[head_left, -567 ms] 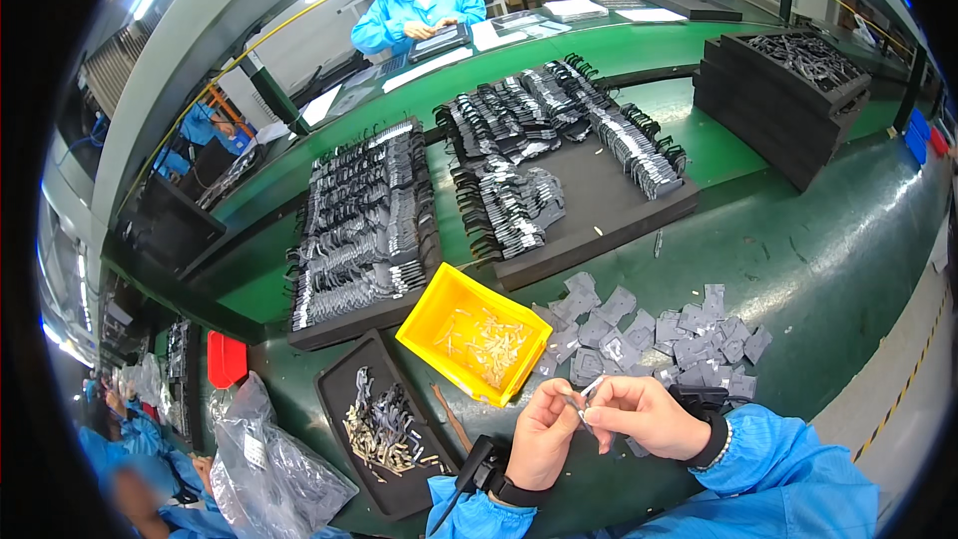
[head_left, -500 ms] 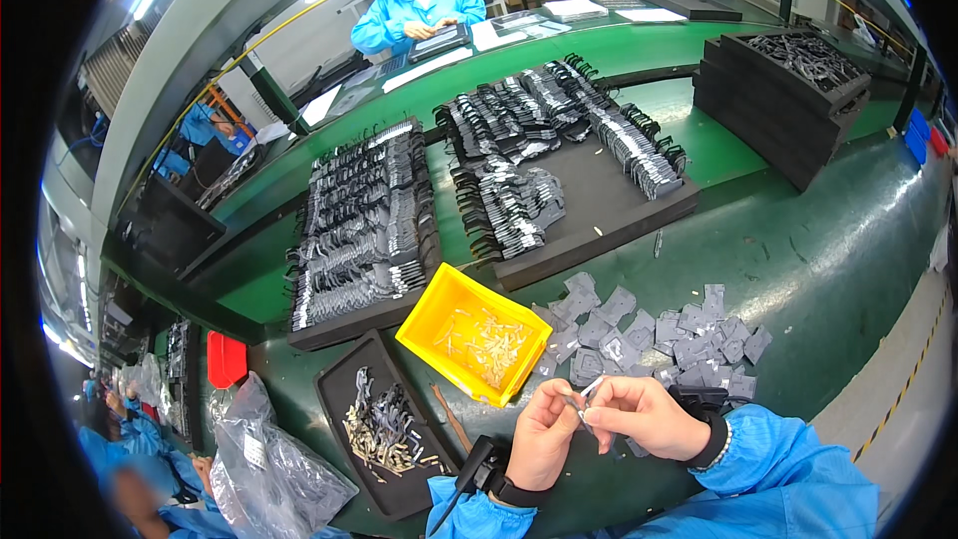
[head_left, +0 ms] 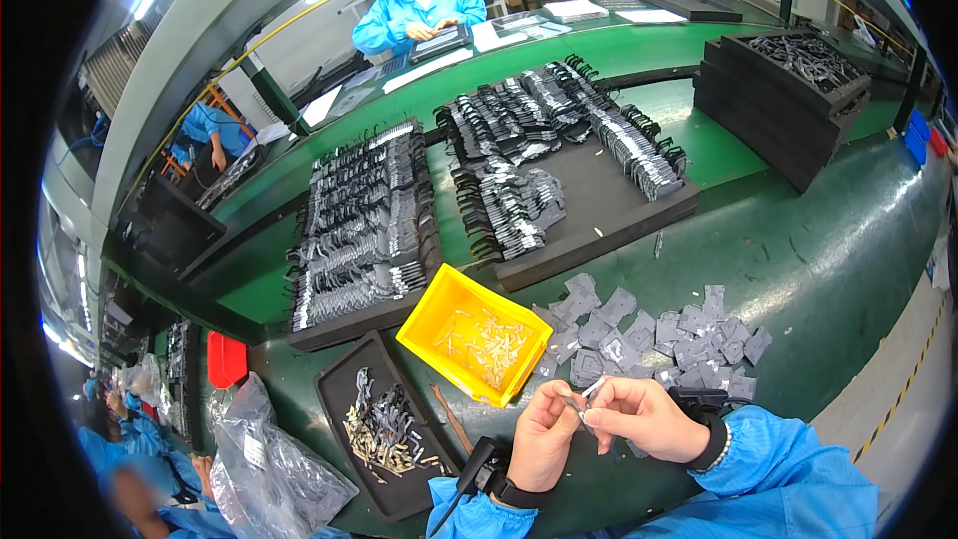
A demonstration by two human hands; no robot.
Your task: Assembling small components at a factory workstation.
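Note:
My left hand (head_left: 544,436) and my right hand (head_left: 649,421) meet above the near side of the green bench. Pinched between the fingertips of both is a small grey part (head_left: 584,402) with a pale strip at its top; the fingers cover most of it. Just beyond lie several loose flat grey plates (head_left: 689,339). To the left of them, a yellow bin (head_left: 427,317) holds small pale strips. Left of my left hand, a shallow black tray (head_left: 401,501) carries a heap of small grey and tan parts.
Two black foam trays (head_left: 624,195) (head_left: 349,331) with rows of grey parts stand farther back. A stack of black trays (head_left: 763,115) rises at far right. Lower left are a clear plastic bag (head_left: 264,464) and a red bin (head_left: 227,359). Co-workers sit across the bench and at left.
My hands stay almost in place, with slight finger movement around the small grey part. At far left, a co-worker's arm has shifted and their hand now hangs lower.

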